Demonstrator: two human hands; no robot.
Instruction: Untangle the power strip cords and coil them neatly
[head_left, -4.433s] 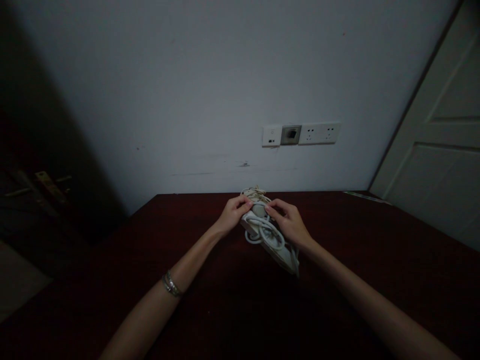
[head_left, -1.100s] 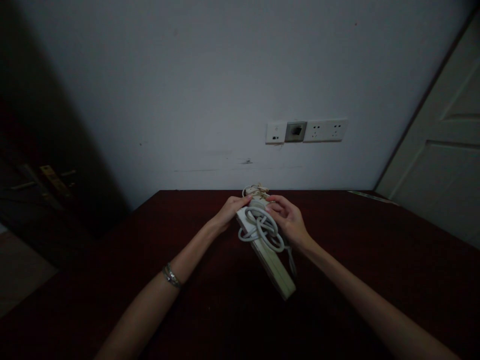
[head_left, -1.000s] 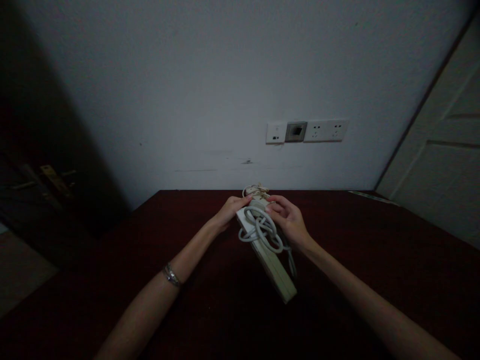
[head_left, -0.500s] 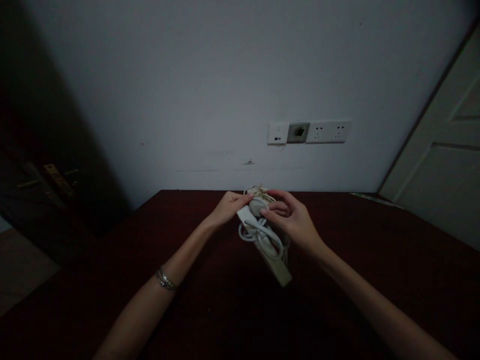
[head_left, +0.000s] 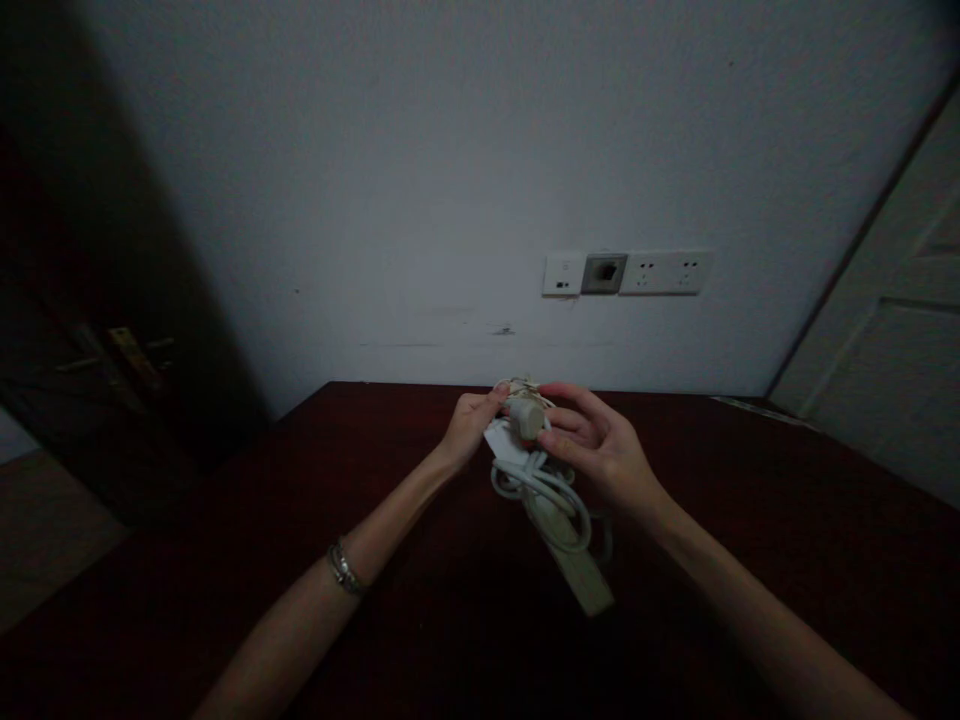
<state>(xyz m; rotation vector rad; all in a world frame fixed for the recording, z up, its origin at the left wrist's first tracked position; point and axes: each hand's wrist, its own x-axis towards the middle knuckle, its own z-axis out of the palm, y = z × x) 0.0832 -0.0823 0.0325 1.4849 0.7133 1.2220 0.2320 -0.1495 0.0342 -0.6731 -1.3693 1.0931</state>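
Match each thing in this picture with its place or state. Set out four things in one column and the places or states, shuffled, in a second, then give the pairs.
Things
1. bracelet
2. wall sockets
3. plug
4. power strip

Places or states
A. wrapped in loops of white cord
B. worn on the left forearm
C. at the fingertips of the left hand and right hand
D. set in the white wall above the table

Pairs: 1-B, 2-D, 3-C, 4-A
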